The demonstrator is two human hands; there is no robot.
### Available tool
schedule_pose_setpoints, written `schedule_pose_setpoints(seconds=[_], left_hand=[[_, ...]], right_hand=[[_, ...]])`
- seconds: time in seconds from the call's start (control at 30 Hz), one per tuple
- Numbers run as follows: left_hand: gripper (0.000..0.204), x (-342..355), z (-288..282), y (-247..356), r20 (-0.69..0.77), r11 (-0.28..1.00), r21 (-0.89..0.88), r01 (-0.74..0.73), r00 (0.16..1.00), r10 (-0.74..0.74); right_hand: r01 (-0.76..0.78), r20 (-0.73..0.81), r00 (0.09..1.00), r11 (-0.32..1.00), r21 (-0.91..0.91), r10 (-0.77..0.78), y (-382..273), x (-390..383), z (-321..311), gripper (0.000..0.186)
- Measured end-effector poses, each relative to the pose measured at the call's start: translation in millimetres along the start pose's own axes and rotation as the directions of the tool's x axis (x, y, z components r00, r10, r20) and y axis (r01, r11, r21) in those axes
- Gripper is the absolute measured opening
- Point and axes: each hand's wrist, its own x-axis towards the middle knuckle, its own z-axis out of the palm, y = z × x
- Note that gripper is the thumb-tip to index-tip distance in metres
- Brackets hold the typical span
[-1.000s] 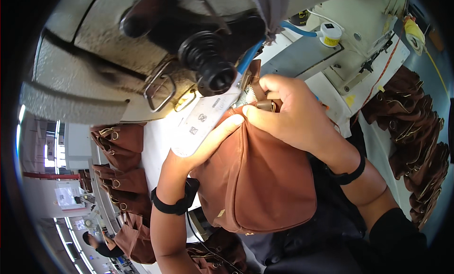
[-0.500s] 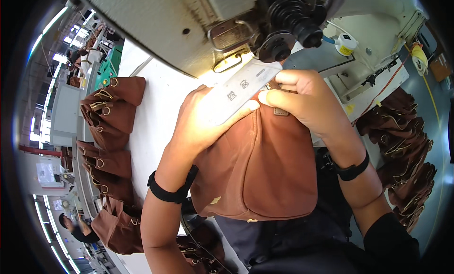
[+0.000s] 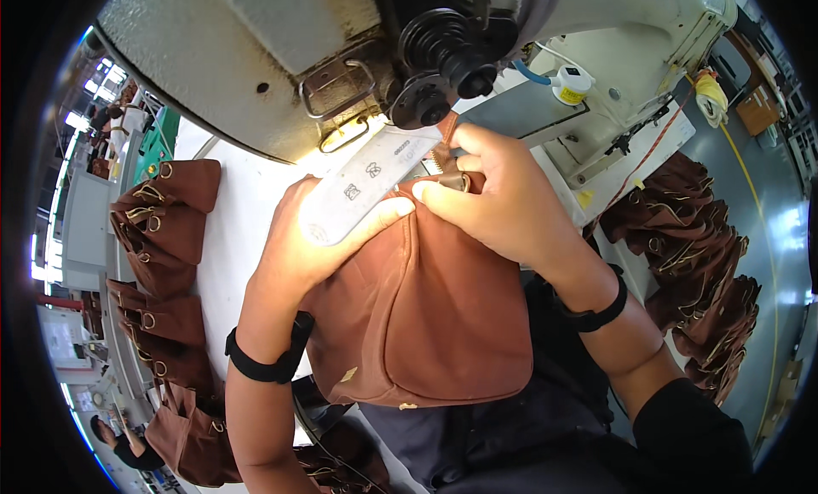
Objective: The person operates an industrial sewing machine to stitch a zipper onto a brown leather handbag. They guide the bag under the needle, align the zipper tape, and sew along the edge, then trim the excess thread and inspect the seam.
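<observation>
A brown bag (image 3: 460, 324) hangs below the sewing machine head (image 3: 230, 60), its top edge close under the machine and its rounded bottom towards my lap. My left hand (image 3: 298, 247) is closed on the bag's top edge, the thumb lying along the seam; its other fingers are hidden. My right hand (image 3: 494, 192) pinches the edge between thumb and fingers, beside a zipper end (image 3: 434, 163) and a small tab with a metal ring (image 3: 460, 181). A pale translucent plate (image 3: 366, 183) slants over the left hand and covers part of the machine's working area.
Several similar brown bags (image 3: 166, 230) line the white table's left side. More are piled at the right (image 3: 682, 230). A white bottle-like device with a yellow label (image 3: 571, 83) stands on the machine bed. Another person (image 3: 128, 443) is at the far lower left.
The whole view has shifted, so machine, bag and hands appear further left. The tab with the ring now shows above my right thumb. Both hands keep hold of the bag.
</observation>
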Motion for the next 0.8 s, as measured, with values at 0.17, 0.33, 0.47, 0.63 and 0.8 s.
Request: schedule_pose_setpoints(seconds=[0.17, 0.33, 0.47, 0.63, 0.8], left_hand=[[0.045, -1, 2, -5, -0.035, 1.000, 0.008, -0.028, 0.999, 0.029], [0.047, 3, -8, -6, 0.108, 0.993, 0.008, 0.117, 0.987, -0.117], [0.046, 9, -11, -8, 0.125, 0.998, -0.017, 0.055, 0.991, -0.052], [0.047, 12, -13, -13, 0.104, 0.998, -0.033, -0.044, 0.993, 0.047], [0.048, 16, -13, -9, 0.096, 0.997, -0.019, -0.079, 0.992, 0.080]], right_hand=[[-0.060, -0.034, 0.998, 0.987, -0.149, 0.055, -1, 4, 4, 0.018], [-0.044, -0.087, 0.996, 0.961, -0.275, 0.021, -8, 5, 9, 0.021], [-0.039, -0.076, 0.997, 0.936, -0.349, 0.013, -13, 9, 8, 0.026], [-0.066, -0.061, 0.997, 0.913, -0.402, 0.045, -20, 11, 7, 0.024], [-0.045, -0.080, 0.997, 0.947, -0.319, 0.020, -11, 11, 6, 0.029]])
